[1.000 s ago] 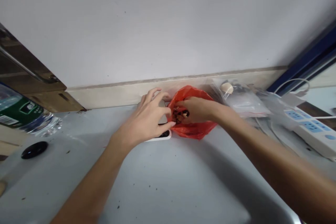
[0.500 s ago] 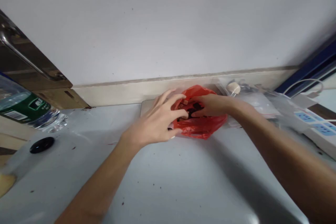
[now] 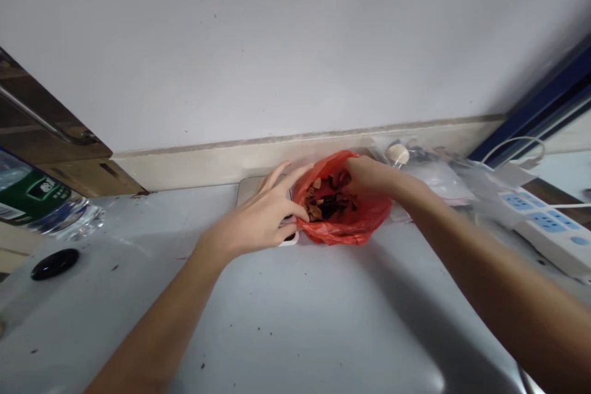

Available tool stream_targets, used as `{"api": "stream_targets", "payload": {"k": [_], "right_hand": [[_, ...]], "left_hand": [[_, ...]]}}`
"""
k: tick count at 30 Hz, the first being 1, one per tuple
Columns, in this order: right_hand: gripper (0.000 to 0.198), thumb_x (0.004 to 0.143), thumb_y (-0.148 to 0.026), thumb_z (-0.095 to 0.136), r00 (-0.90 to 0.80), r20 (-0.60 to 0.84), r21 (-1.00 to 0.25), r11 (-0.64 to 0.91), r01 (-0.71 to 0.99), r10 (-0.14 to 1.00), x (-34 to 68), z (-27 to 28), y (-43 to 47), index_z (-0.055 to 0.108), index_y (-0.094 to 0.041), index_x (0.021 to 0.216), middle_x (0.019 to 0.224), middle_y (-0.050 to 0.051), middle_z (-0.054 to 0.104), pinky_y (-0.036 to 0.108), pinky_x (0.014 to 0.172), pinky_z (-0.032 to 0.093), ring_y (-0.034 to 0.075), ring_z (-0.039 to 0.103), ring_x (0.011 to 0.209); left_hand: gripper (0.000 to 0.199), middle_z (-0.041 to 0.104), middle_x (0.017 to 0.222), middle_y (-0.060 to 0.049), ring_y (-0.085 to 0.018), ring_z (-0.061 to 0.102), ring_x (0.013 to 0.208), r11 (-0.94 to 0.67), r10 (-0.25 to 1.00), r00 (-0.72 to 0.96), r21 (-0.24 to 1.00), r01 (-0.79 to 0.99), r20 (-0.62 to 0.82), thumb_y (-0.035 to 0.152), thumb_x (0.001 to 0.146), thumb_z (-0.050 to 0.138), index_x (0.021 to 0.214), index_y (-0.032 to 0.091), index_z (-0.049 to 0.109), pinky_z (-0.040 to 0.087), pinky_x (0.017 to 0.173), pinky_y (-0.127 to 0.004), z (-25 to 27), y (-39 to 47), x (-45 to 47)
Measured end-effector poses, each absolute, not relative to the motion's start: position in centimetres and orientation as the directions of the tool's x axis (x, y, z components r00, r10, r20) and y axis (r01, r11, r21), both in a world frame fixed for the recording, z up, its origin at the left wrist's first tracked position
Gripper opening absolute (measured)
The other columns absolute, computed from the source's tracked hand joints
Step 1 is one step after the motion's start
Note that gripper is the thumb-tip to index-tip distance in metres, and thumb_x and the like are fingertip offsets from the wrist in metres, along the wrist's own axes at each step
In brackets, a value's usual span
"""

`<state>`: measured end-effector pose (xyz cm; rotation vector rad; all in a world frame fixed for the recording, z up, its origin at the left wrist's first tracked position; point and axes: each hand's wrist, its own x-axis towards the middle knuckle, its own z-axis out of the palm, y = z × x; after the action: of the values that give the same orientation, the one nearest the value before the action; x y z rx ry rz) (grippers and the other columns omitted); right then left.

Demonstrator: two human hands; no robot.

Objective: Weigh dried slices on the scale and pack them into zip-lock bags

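Red plastic bag (image 3: 369, 221) is on the grey surface (image 3: 277, 314) near the wall, right next to a flat metal-topped thing, prob a kitchen scale (image 3: 248, 187), mostly hidden under the L hand (image 3: 263, 215). L fingers are spread, index tip at the bag's rim, doesn't look like a pinch tbh. R hand (image 3: 364, 177) is down in the bag; fingertips hidden, so idk if it's pinching anything.

Progress afaict: bag mouth's wide, R hand's in, so that bit's done. Brown dried pieces (image 3: 314, 213) are in the bag, none on the visible bit of scale, so imo it's midway w/ plenty left in there. Can't tell if any were taken out.
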<state>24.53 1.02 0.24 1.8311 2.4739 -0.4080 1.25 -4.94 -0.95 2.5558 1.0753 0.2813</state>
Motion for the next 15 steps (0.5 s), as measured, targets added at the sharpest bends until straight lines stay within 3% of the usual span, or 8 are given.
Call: {"api": "stream_targets", "payload": {"k": [3, 5, 8, 10, 12, 15], "right_hand": [[0.019, 0.09, -0.017, 0.066, -0.332, -0.156, -0.259, 0.286, 0.923, 0.93, 23.9, 0.9, 0.8, 0.08, -0.021, 0.103, 0.108, 0.012, 0.082, 0.034, 0.081, 0.057, 0.03, 0.076, 0.1], [0.027, 0.092, -0.029, 0.071, -0.338, -0.212, -0.273, 0.276, 0.921, 0.917, 23.0, 1.0, 0.4, 0.078, -0.023, 0.118, 0.114, 0.011, 0.081, 0.035, 0.083, 0.058, 0.03, 0.076, 0.103], [0.057, 0.084, -0.044, 0.084, -0.284, -0.372, -0.17, 0.236, 0.957, 0.884, 21.6, 0.6, 0.0, 0.072, -0.023, 0.135, 0.128, 0.013, 0.077, 0.037, 0.085, 0.059, 0.033, 0.075, 0.112], [0.068, 0.079, -0.045, 0.088, -0.252, -0.408, -0.112, 0.226, 0.968, 0.878, 20.8, 0.1, 0.0, 0.07, -0.023, 0.141, 0.141, 0.016, 0.07, 0.038, 0.084, 0.06, 0.036, 0.074, 0.116], [0.057, 0.084, -0.039, 0.084, -0.235, -0.407, -0.088, 0.218, 0.972, 0.883, 20.3, -0.3, 0.1, 0.072, -0.022, 0.137, 0.139, 0.018, 0.071, 0.037, 0.08, 0.06, 0.036, 0.076, 0.111], [0.037, 0.09, -0.027, 0.074, -0.212, -0.396, -0.07, 0.201, 0.977, 0.893, 20.4, -0.6, 0.3, 0.078, -0.02, 0.126, 0.121, 0.017, 0.078, 0.036, 0.077, 0.059, 0.034, 0.078, 0.103]], "left_hand": [[0.027, 0.016, 0.183, -0.001, -0.042, 0.002, 0.169, -0.637, 0.718, 0.696, 0.426, 0.642, 0.025, 0.011, 0.095, 0.067, 0.1, 0.029, 0.086, 0.03, 0.13, -0.068, -0.5, -5.0, 0.8], [0.027, 0.018, 0.182, 0.0, -0.041, 0.004, 0.169, -0.631, 0.724, 0.689, 0.425, 0.649, 0.021, 0.01, 0.096, 0.065, 0.094, 0.027, 0.086, 0.03, 0.13, -0.067, -0.2, -5.1, 0.8], [0.031, 0.017, 0.182, 0.0, -0.039, 0.004, 0.169, -0.607, 0.739, 0.673, 0.418, 0.676, -0.014, 0.007, 0.096, 0.061, 0.092, 0.026, 0.086, 0.029, 0.132, -0.063, 0.0, -5.2, 0.9], [0.032, 0.016, 0.183, 0.002, -0.038, 0.002, 0.169, -0.582, 0.748, 0.662, 0.426, 0.693, -0.055, 0.007, 0.097, 0.06, 0.093, 0.026, 0.086, 0.029, 0.132, -0.061, -0.1, -5.3, 1.0], [0.032, 0.017, 0.183, 0.004, -0.039, 0.001, 0.169, -0.566, 0.752, 0.655, 0.435, 0.7, -0.076, 0.008, 0.097, 0.06, 0.093, 0.026, 0.086, 0.031, 0.132, -0.059, -0.2, -5.2, 1.0], [0.033, 0.016, 0.183, 0.007, -0.04, 0.001, 0.169, -0.562, 0.751, 0.655, 0.441, 0.7, -0.082, 0.007, 0.096, 0.059, 0.092, 0.027, 0.086, 0.032, 0.132, -0.06, -0.2, -5.2, 1.0]]}}
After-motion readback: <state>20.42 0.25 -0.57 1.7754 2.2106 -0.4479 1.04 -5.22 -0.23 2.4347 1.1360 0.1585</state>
